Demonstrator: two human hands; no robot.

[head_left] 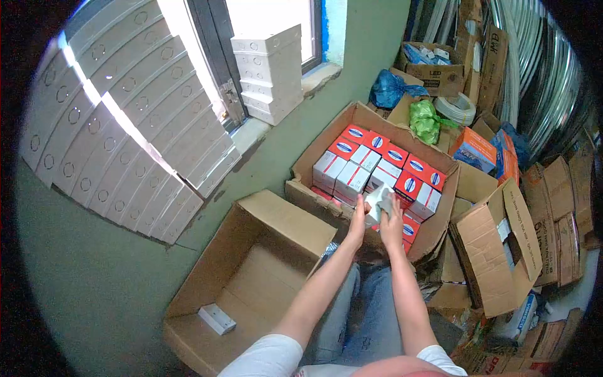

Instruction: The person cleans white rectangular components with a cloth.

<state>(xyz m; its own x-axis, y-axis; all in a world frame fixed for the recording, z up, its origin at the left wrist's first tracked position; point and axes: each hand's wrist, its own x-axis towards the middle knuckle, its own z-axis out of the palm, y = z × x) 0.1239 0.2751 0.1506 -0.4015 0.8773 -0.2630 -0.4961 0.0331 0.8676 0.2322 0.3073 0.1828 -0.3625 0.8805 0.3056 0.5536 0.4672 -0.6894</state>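
Note:
My left hand [358, 222] and my right hand [392, 227] are closed from both sides round a small white box [375, 202]. Its far end looks greyish, and the fingers cover part of it. Both hands are over the near part of a large cardboard carton [298, 191]. Rows of small red-and-white boxes [410, 185] with blue oval labels fill that carton. Left of my forearms stands a second open carton [257, 273]. A single white rectangular piece [217, 319] lies on its bottom.
White panels with round knockouts [94, 144] are stacked against the window at left. More white boxes [267, 75] stand on the sill. A folded-open carton [496, 245], a green bag [425, 122], orange-blue boxes [474, 151] and coiled tubing [546, 75] crowd the right.

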